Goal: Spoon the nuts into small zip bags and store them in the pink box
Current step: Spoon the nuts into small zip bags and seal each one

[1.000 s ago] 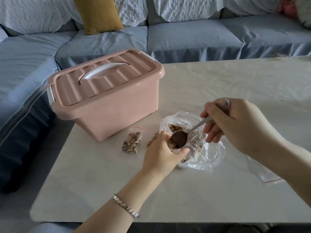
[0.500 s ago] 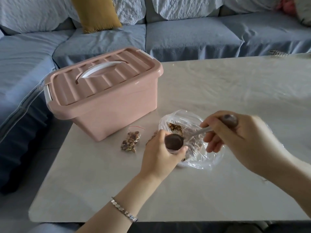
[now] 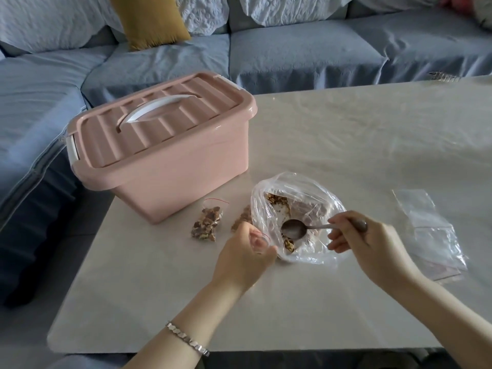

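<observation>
A pink box [image 3: 170, 166] with a white handle stands lidded at the table's left. In front of it lies a filled small zip bag [image 3: 206, 223] of nuts. My left hand [image 3: 243, 258] holds another small zip bag [image 3: 259, 239] with a red-edged mouth, nuts showing behind my fingers. Beside it sits a large clear bag of nuts [image 3: 298, 206], open at the top. My right hand [image 3: 370, 245] grips a metal spoon [image 3: 294, 228]; its bowl looks empty and hangs over the large bag's mouth.
A stack of empty zip bags [image 3: 431, 235] lies to the right on the pale table [image 3: 346, 134]. A blue sofa [image 3: 292, 54] with a mustard cushion [image 3: 149, 20] runs behind and to the left. The table's near edge is close to my arms.
The spoon has moved from the small bag in my left hand back over the large bag, its bowl now turned up and empty. My right hand dropped lower.
</observation>
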The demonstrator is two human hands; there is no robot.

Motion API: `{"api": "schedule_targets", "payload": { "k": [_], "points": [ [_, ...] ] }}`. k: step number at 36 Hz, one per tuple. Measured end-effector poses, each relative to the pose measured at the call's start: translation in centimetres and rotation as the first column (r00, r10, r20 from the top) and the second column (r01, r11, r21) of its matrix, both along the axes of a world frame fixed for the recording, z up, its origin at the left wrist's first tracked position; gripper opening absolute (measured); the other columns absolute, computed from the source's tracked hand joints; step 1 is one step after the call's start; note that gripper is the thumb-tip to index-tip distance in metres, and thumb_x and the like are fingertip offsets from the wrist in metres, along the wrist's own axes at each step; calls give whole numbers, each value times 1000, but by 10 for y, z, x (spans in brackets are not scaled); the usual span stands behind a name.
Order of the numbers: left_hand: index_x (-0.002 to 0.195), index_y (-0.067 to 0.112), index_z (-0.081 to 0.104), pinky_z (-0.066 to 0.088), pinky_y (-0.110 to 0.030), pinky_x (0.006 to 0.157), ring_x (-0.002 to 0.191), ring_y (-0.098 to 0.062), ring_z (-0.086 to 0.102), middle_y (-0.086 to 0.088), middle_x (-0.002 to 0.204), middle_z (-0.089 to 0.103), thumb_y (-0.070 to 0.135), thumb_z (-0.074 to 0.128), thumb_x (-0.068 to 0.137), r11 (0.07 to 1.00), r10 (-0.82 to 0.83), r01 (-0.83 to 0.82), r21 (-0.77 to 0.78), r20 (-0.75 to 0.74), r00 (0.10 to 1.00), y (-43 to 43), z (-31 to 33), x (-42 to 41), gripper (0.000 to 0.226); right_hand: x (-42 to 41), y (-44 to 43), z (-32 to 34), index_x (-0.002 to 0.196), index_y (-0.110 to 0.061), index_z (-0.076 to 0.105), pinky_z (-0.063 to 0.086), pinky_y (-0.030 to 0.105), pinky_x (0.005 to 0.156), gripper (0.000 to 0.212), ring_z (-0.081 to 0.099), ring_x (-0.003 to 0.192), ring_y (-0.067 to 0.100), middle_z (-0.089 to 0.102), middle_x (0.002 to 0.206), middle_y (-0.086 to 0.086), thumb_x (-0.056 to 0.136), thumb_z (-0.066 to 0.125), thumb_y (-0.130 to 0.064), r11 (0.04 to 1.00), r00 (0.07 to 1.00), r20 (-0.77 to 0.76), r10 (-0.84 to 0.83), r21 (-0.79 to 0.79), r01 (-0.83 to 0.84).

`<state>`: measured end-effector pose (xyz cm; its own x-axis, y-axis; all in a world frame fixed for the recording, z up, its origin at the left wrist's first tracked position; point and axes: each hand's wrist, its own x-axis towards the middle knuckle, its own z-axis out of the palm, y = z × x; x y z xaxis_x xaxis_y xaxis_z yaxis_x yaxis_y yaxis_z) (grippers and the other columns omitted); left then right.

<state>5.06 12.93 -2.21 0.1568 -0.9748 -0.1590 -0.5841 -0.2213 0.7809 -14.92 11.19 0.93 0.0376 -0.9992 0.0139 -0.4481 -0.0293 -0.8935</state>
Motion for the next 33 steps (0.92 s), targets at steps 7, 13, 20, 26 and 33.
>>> {"api": "schedule_targets", "payload": {
  "k": [7,13,20,26,33],
  "points": [
    [76,27,46,38,-4,57,71,7,53,14,78,56,26,70,74,1000,-14,14,-13,-18,1000,-6,-4,-7,24,10,1,-15,81,-2,61,55,23,51,24,67,52,21,64,68,20,96,44,-10,952,935,313,-168,298,72],
    [77,27,48,38,-3,63,74,7,57,14,80,60,26,71,74,998,34,-36,-45,-58,998,-4,-6,-7,23,7,3,-18,84,3,60,55,23,49,24,67,51,22,65,62,17,97,45,-12,875,790,495,-362,473,105],
    [83,22,54,44,-14,71,78,4,59,13,82,64,26,73,73,984,107,-117,-135,-77,991,1,5,9,22,-15,1,-14,84,-1,59,53,18,47,26,66,49,15,67,55,10,97,44,-17,820,654,590,-473,567,82],
    [82,18,53,46,-14,72,77,7,58,15,77,62,19,73,73,949,109,-130,-288,-87,990,-3,26,9,22,-31,-2,2,86,-2,60,53,18,47,27,66,49,13,67,55,8,97,42,-18,859,661,614,-430,504,91],
    [88,20,52,45,-17,69,77,2,55,15,78,60,28,70,76,976,3,-13,-215,-46,999,-8,27,-4,23,-32,-8,44,83,-3,59,51,18,45,28,64,46,15,65,53,9,98,41,-18,934,770,563,-301,338,118]
  ]
}}
